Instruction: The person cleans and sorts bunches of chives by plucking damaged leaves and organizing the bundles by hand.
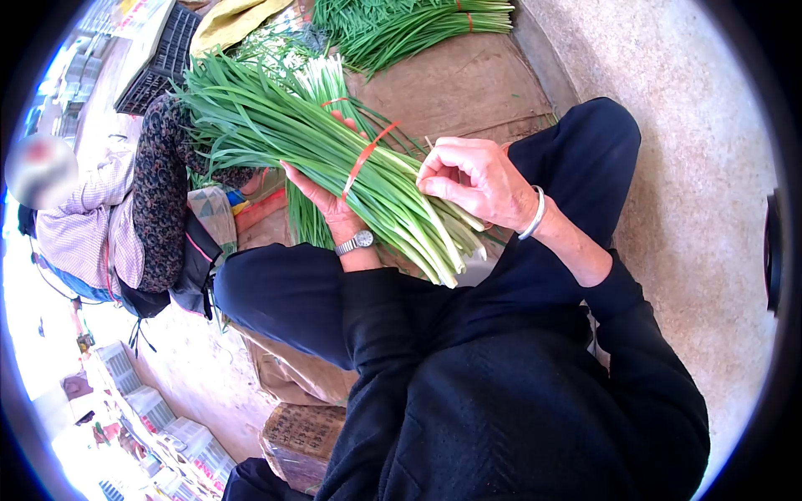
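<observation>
A thick bunch of garlic chives [276, 134], bound with a red band [365, 163], lies slantwise above my lap. Its green leaves point to the upper left and its pale stem ends to the lower right. My left hand [322, 199] wraps under and around the bunch near the band, thumb showing on the near side. At the far edge of the stems, my right hand [478, 179] is closed in a pinch. A thin stalk end shows beside its fingers, but what sits between the fingertips is hidden.
More banded chives [418, 33] lie on a brown cloth [468, 83] ahead, with another bunch [322, 79] behind mine. A person in patterned trousers [163, 192] sits at left, near a black crate [171, 50]. A cardboard box [305, 442] stands at lower left.
</observation>
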Motion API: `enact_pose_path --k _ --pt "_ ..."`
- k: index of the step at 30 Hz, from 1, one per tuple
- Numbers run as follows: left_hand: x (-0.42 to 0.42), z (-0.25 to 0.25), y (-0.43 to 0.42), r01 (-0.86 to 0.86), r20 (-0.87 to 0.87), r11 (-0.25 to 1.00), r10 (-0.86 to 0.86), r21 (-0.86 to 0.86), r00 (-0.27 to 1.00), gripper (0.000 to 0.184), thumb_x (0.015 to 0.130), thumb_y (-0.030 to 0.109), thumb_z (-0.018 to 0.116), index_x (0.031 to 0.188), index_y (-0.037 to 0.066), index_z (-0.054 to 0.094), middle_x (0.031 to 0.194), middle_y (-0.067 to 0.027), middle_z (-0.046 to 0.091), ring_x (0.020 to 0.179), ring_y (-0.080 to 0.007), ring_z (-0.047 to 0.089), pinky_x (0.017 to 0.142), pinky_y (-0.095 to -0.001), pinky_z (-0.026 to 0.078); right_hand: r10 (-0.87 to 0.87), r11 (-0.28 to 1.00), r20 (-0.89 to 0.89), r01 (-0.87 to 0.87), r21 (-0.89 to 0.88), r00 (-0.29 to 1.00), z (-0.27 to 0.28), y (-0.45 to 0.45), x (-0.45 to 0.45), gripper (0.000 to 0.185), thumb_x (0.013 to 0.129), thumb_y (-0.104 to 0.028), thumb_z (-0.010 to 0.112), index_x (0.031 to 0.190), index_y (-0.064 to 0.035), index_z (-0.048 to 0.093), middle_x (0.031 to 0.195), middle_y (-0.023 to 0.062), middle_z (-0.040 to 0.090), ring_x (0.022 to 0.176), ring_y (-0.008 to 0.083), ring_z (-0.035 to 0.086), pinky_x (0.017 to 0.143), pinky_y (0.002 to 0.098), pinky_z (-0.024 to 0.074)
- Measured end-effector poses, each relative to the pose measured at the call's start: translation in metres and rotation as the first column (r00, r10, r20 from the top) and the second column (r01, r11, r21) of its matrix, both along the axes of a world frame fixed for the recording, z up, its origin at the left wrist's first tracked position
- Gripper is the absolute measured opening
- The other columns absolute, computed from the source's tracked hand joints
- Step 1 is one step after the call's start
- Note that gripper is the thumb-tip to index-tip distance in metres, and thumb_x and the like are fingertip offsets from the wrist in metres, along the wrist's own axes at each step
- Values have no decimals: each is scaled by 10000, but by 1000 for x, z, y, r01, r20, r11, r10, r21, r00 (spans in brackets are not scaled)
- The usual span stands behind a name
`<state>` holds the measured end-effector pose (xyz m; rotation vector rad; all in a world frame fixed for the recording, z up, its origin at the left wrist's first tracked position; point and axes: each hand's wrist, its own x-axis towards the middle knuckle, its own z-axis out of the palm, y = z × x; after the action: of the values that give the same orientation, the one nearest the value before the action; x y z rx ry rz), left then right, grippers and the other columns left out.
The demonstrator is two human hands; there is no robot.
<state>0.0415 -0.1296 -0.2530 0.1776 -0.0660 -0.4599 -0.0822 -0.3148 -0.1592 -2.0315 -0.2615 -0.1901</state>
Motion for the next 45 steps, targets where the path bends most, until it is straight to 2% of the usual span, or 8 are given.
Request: enact_pose_path --k 6,10,12,18,31,38,40,45 --pt "0 -1 1 2 26 1000 -2 -13 1000 851 701 566 669 1324 58 391 1316 -168 444 1183 -340 452 993 -520 375 -65 826 -186 158 542 980 25 -28 5 148 896 -150 551 902 -21 622 742 -39 562 654 35 507 584 178 414" --pt "1 -1 2 5 28 1000 -4 -31 1000 851 709 577 655 1324 53 388 1314 -166 447 1187 -335 450 999 -514 374 -310 897 -63 314 311 949 33 -43 16 159 878 -181 580 968 -59 625 741 -31 568 665 58 545 579 205 442" --pt "1 -2 3 14 27 999 -13 -44 1000 850 713 582 648 1324 52 388 1314 -166 448 1187 -333 450 1000 -512 374 -271 927 187 308 -213 944 23 -34 18 181 836 -183 616 985 -79 623 743 19 589 658 126 583 593 255 469" --pt "0 1 0 31 55 999 -30 -21 998 859 720 612 627 1324 50 388 1311 -166 451 1184 -329 455 1002 -502 372 -138 980 28 141 -141 990 16 0 3 121 770 -182 665 832 -78 654 738 51 607 677 210 618 608 310 491" --pt "3 1 -3 139 131 990 -138 -6 982 816 773 592 581 1338 41 373 1294 -205 454 1153 -358 474 968 -527 400 -38 803 282 197 -562 959 2 11 9 138 718 -160 651 712 -70 547 690 50 569 671 216 605 559 362 483" --pt "1 5 -9 140 86 989 -144 42 986 817 800 615 518 1333 12 373 1261 -214 479 1123 -365 497 930 -517 436 88 995 -254 -97 -25 963 -2 -21 15 157 802 -175 577 785 -19 594 655 55 588 564 140 567 518 281 438" --pt "-3 8 -10 150 60 989 -150 7 987 817 800 615 517 1332 12 373 1259 -213 481 1122 -362 498 931 -515 436 185 919 -436 3 395 881 6 -23 14 153 863 -183 545 804 -44 566 605 -28 512 551 29 459 512 197 391" --pt "-3 10 -12 89 11 991 -90 96 996 823 795 619 523 1330 11 374 1256 -212 485 1117 -358 502 930 -511 437 -29 995 -236 50 82 971 10 -33 8 170 833 -163 604 875 2 616 711 27 604 637 91 575 598 232 468"
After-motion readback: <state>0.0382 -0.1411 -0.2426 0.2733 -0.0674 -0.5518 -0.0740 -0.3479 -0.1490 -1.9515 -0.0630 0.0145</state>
